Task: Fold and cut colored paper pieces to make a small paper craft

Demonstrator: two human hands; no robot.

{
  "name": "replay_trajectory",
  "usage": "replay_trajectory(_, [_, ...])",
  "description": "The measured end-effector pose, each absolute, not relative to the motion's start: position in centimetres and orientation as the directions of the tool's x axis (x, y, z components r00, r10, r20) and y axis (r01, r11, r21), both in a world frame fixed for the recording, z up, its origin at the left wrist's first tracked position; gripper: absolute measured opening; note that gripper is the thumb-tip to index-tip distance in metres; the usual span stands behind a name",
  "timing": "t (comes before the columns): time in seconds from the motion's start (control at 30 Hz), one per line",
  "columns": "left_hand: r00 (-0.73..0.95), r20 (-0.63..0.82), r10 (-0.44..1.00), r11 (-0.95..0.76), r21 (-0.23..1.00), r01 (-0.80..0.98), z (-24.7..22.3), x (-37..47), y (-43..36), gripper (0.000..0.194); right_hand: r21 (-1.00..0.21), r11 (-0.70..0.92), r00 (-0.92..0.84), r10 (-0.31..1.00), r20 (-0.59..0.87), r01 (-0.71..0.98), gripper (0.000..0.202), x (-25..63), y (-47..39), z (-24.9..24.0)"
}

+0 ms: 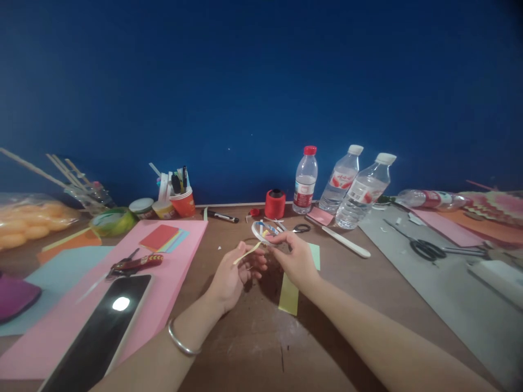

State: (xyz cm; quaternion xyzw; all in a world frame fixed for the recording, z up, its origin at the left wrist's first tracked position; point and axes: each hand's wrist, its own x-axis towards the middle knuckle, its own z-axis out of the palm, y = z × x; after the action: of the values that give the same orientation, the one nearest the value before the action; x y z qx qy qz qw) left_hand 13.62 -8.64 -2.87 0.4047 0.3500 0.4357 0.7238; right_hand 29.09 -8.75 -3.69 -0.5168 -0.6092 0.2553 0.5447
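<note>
Near the middle of the table, my left hand (233, 275) is closed loosely, fingers curled and thumb up, around a narrow yellow paper strip (247, 254). The strip's loose end hangs over that hand. My right hand (296, 256) meets it from the other side, thumb and forefinger pinched at the strip's other end, where a small yellow bit shows. Its fingertips partly hide what they grip. Just behind the hands lies a white round dish (257, 231) with small pieces in it. Beneath the right hand are a yellow-green paper piece (289, 296) and a pale green paper piece (315, 256).
A red spool (275, 204) and bottles, one a red-capped bottle (305, 179), stand at the back. Scissors (301, 228) and a white stick (347, 243) lie to the right. At left are a phone (102, 326), pink paper (180, 261) and a pen cup (182, 203).
</note>
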Motion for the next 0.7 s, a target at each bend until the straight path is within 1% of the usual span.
replay_trajectory(0.07, [0.407,-0.228,0.884,0.385,0.850,-0.360,-2.8,13.4,-8.5,0.046,-0.844,0.396,0.073,0.890,0.449,0.363,0.010,29.4,-8.5,-3.7])
replay_trajectory(0.1, [0.423,-0.239,0.874,0.402,0.844,-0.355,-2.8,13.3,-8.4,0.045,-0.824,0.429,0.050,0.876,0.479,0.370,0.011,29.6,-8.4,-3.8])
replay_trajectory(0.17, [0.426,-0.219,0.878,0.379,0.861,-0.338,-2.9,13.3,-8.4,0.034,-0.787,0.481,0.018,0.849,0.528,0.387,0.013,29.8,-8.2,-3.9])
replay_trajectory(0.27, [0.398,-0.186,0.899,0.322,0.895,-0.309,-3.0,13.4,-8.5,0.017,-0.761,0.504,0.001,0.834,0.552,0.410,0.014,29.9,-8.1,-4.1])
replay_trajectory(0.4, [0.383,-0.173,0.908,0.289,0.919,-0.269,-3.3,13.6,-8.5,0.014,-0.728,0.515,-0.032,0.825,0.564,0.452,0.012,29.7,-8.2,-3.9])
replay_trajectory(0.5, [0.358,-0.155,0.921,0.262,0.925,-0.275,-3.5,13.6,-8.3,0.019,-0.666,0.532,-0.103,0.815,0.571,0.523,0.028,30.1,-8.1,-3.3])
replay_trajectory(0.57, [0.335,-0.138,0.932,0.242,0.925,-0.293,-3.5,13.5,-8.2,0.023,-0.629,0.505,-0.109,0.823,0.558,0.592,0.039,31.0,-7.5,-3.2])
replay_trajectory(0.6, [0.326,-0.133,0.936,0.235,0.925,-0.298,-3.6,13.5,-8.2,0.025,-0.618,0.460,-0.068,0.832,0.550,0.637,0.040,31.6,-7.1,-3.2])
replay_trajectory(0.63, [0.320,-0.131,0.938,0.232,0.926,-0.298,-3.6,13.5,-8.1,0.025,-0.607,0.402,-0.028,0.848,0.530,0.685,0.040,32.3,-6.5,-3.4])
replay_trajectory(0.7, [0.315,-0.129,0.940,0.224,0.931,-0.288,-3.6,13.5,-8.1,0.026,-0.551,0.269,0.011,0.893,0.451,0.790,0.030,33.9,-5.5,-3.9])
